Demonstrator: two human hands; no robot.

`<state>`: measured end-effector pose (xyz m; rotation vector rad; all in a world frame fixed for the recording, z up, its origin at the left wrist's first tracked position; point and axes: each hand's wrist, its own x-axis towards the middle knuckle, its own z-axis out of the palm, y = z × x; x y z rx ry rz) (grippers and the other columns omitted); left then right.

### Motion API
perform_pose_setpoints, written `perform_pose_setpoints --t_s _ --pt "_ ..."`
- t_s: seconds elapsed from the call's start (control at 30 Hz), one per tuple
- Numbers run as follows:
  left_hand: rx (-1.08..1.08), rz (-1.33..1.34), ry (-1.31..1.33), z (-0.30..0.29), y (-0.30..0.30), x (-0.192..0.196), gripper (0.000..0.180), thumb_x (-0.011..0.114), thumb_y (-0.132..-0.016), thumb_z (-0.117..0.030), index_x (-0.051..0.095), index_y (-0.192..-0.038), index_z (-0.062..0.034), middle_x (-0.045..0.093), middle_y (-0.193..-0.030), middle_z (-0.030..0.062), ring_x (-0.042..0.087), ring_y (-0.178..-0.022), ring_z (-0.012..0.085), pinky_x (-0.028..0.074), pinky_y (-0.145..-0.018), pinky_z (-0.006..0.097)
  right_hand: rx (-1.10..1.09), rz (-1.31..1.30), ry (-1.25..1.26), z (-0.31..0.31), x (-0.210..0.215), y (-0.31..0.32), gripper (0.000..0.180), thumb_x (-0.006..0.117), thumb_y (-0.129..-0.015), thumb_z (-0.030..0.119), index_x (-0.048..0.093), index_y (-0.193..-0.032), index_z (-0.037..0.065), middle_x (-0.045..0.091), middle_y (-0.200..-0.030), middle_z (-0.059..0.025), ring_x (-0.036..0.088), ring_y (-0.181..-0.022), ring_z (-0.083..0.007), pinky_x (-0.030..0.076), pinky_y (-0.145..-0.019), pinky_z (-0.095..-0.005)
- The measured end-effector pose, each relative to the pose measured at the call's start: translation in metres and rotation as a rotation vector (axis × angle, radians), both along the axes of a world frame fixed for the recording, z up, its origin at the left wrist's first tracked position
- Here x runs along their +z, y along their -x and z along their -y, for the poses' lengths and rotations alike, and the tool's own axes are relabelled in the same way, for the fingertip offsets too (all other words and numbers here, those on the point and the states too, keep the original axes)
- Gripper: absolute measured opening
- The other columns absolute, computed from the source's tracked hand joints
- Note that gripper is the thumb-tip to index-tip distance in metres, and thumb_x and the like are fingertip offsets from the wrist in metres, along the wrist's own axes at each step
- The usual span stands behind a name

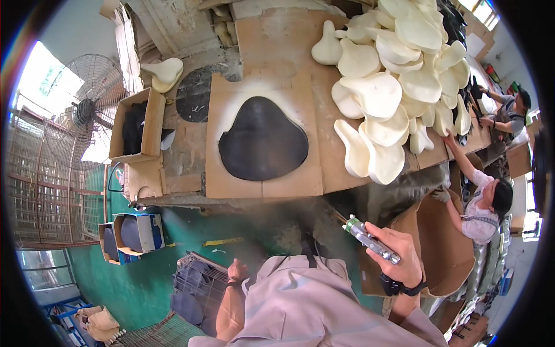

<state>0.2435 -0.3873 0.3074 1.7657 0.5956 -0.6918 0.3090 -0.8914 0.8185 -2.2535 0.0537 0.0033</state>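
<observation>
My right hand (399, 251) is closed round a slim metal spray gun (373, 240) with a green ring near its tip, pointing up and left toward the table edge. A hazy mist hangs to the left of it. On a cardboard sheet (222, 185) at the table's middle lies a black saddle-shaped cover piece (263, 141), flat, with pale overspray on the cardboard round it. My left hand (236, 270) hangs low beside my body, its fingers loosely apart with nothing visible in them. A wire basket (217, 269) holding dark sheets stands just left of it.
Cream foam saddle pads (381, 95) are heaped at the right of the table. An open carton (118, 155) with black pieces and a large fan (87, 110) are at the left. Beyond a big cardboard box (445, 248), a co-worker (483, 211) reaches toward the pads.
</observation>
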Motion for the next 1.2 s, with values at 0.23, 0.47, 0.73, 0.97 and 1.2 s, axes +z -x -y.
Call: perform_pose_setpoints --t_s 0.23,0.47,0.73,0.97,1.2 --pt "-0.766 0.174 -0.65 0.01 -0.045 0.02 0.033 0.064 -0.087 -0.032 0.059 -0.104 -0.0036 0.069 -0.096 0.019 0.068 -0.095 0.0369 0.056 -0.081 0.046 -0.04 0.135 -0.047 -0.002 -0.005 -0.022 0.058 0.074 -0.073 -0.008 0.062 -0.129 0.0 0.067 -0.09 -0.0156 0.066 -0.075 -0.0313 0.052 -0.07 -0.0336" --pt "0.039 0.131 0.099 0.02 -0.125 0.021 0.055 0.054 -0.098 -0.053 0.061 -0.124 -0.0053 0.07 -0.101 0.0129 0.07 -0.088 0.0257 0.058 -0.073 0.04 -0.211 0.175 -0.012 0.018 -0.034 -0.005 0.049 0.07 -0.08 -0.004 0.062 -0.128 -0.002 0.07 -0.093 -0.016 0.067 -0.077 -0.026 0.052 -0.072 -0.0317" --pt "0.264 0.482 0.085 0.133 -0.278 0.104 0.032 0.066 -0.092 -0.026 0.067 -0.115 -0.0033 0.06 -0.079 0.0004 0.057 -0.068 0.0115 0.049 -0.061 0.028 -0.041 -0.005 -0.249 -0.017 -0.058 0.01 0.049 0.073 -0.08 -0.002 0.062 -0.129 -0.001 0.07 -0.096 -0.0176 0.068 -0.079 -0.0264 0.053 -0.074 -0.032" --pt "0.032 0.553 -0.727 0.181 -0.357 0.109 0.037 0.077 -0.081 -0.026 0.069 -0.114 -0.0113 0.07 -0.093 0.009 0.066 -0.09 0.0271 0.053 -0.084 0.041 -0.154 0.021 -0.224 -0.016 -0.049 0.004 0.054 0.072 -0.077 -0.008 0.061 -0.129 -0.002 0.069 -0.093 -0.0169 0.067 -0.075 -0.0269 0.052 -0.071 -0.0307" --pt "-0.101 0.461 -0.922 0.198 -0.363 0.15 0.031 0.082 -0.075 -0.025 0.072 -0.103 -0.0161 0.065 -0.102 0.0099 0.065 -0.099 0.0322 0.053 -0.084 0.046 -0.327 0.047 -0.126 0.009 -0.043 0.027 0.05 0.072 -0.077 -0.005 0.063 -0.126 -0.003 0.067 -0.087 -0.0151 0.063 -0.07 -0.0243 0.049 -0.067 -0.0306"
